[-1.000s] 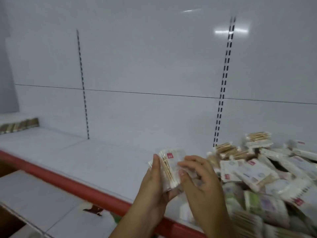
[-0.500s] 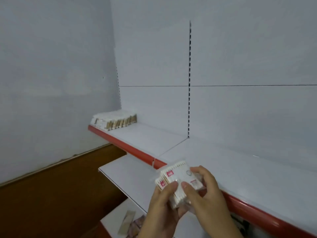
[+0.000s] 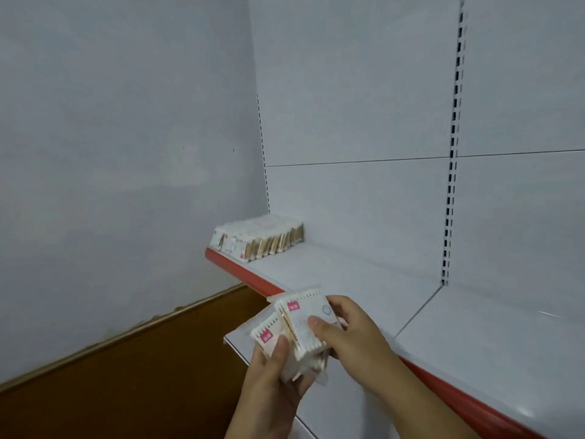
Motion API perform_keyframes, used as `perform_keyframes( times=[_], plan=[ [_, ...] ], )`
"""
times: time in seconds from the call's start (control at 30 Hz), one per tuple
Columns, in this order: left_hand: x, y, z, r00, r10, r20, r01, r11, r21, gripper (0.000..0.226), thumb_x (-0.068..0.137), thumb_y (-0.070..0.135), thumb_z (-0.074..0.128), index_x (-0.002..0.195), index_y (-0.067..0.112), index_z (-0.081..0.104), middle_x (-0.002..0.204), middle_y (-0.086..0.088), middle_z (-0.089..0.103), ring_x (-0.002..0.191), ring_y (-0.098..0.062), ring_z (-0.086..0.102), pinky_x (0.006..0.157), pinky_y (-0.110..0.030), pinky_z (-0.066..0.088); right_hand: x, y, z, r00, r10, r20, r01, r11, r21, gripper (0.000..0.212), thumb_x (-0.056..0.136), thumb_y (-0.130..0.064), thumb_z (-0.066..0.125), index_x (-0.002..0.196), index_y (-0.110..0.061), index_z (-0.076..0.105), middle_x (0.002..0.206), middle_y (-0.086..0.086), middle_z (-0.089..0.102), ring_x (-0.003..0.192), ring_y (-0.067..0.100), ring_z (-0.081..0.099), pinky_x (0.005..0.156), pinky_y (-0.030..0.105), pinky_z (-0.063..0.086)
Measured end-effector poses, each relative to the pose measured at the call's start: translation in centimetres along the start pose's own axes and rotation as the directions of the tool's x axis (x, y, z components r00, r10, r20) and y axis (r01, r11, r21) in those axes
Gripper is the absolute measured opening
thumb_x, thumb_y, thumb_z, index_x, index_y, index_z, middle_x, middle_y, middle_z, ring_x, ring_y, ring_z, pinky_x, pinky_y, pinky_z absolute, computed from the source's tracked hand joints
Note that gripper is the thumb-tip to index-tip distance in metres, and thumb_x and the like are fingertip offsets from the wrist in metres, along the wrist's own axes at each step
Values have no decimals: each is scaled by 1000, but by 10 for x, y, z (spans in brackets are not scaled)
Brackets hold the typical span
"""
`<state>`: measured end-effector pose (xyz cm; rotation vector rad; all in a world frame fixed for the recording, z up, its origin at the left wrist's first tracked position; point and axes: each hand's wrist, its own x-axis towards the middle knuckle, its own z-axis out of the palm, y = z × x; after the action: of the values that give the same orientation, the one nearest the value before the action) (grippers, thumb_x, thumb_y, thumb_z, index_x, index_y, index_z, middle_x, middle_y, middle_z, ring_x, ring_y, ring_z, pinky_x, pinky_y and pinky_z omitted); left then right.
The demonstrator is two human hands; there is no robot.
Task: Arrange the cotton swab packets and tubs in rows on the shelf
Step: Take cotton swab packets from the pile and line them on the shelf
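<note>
Centrally, in the head view, both hands hold a small bundle of cotton swab packets (image 3: 302, 326) in the air, just in front of the red front edge (image 3: 443, 388) of the white shelf (image 3: 354, 274) and above a lower shelf (image 3: 338, 400). The left hand (image 3: 272, 375) grips the bundle from below, its thumb pressed onto the face of the nearest packet; its other fingers lie behind the packets and cannot be seen. The right hand (image 3: 357, 334) clamps the bundle from the right, with the thumb on the front face and the fingers curled round the far edge. The packets are clear sleeves with pink labels, tilted and fanned slightly apart, showing white swab tips and pale wooden stems.

At the far left end of the shelf, a row of packets (image 3: 262, 237) stands on edge, packed side by side against the corner where the grey wall (image 3: 126, 137) meets the white back panel (image 3: 348, 106). A slotted upright (image 3: 453, 153) runs down the back panel. A brown panel (image 3: 142, 375) sits beneath the wall.
</note>
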<state>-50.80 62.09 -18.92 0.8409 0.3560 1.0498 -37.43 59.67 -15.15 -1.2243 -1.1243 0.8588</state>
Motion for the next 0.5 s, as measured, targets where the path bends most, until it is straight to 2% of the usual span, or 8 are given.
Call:
perform_keyframes(
  times=[0.07, 0.17, 0.23, 0.33, 0.4, 0.5],
  plan=[
    [34, 13, -15, 1000, -4, 24, 4, 1000, 17, 99, 45, 24, 96, 133, 18, 52, 127, -17, 62, 113, -38, 62, 76, -40, 57, 37, 4, 10, 999, 8, -48, -3, 996, 88, 21, 87, -12, 66, 103, -24, 61, 94, -9, 73, 87, 11, 70, 78, 36, 58],
    [90, 38, -34, 1000, 7, 25, -9, 997, 76, 98, 42, 18, 97, 131, 15, 55, 125, -18, 63, 109, -38, 64, 73, -39, 58, 97, 1, 24, 1000, 12, -27, -7, 979, 202, 23, 85, -6, 66, 104, -19, 60, 94, -5, 73, 85, 11, 71, 66, 26, 56],
    [126, 57, -43, 999, 54, -6, -53, 996, 77, 85, 53, 20, 93, 129, 15, 57, 123, -16, 64, 105, -34, 66, 70, -38, 60, 146, -14, 31, 998, -20, 58, 11, 988, 153, 24, 83, -6, 69, 102, -17, 60, 95, -4, 73, 84, 10, 71, 66, 21, 54],
    [174, 82, -54, 993, 84, -77, -74, 989, 131, 56, 73, 20, 69, 127, 11, 58, 117, -14, 68, 93, -27, 69, 67, -34, 58, 215, -42, 31, 990, -49, 131, 44, 998, 43, 28, 79, -6, 74, 102, -14, 61, 102, 0, 71, 84, 13, 69, 74, 25, 52],
    [200, 103, -64, 989, 98, -107, -75, 977, 200, 49, 72, 16, 68, 120, 8, 61, 106, -15, 72, 79, -26, 72, 57, -33, 60, 247, -45, 17, 993, -96, 69, 97, 995, -12, 30, 76, -6, 77, 99, -17, 61, 96, 0, 73, 78, 12, 70, 69, 23, 53],
    [243, 138, -80, 983, 143, -113, -98, 939, 329, 45, 66, 10, 68, 111, 5, 62, 98, -18, 73, 69, -26, 73, 48, -29, 55, 282, -21, -18, 968, -172, -183, 141, 975, -172, 37, 72, -5, 81, 95, -21, 56, 89, -4, 71, 75, 11, 69, 59, 19, 50]
  ],
)
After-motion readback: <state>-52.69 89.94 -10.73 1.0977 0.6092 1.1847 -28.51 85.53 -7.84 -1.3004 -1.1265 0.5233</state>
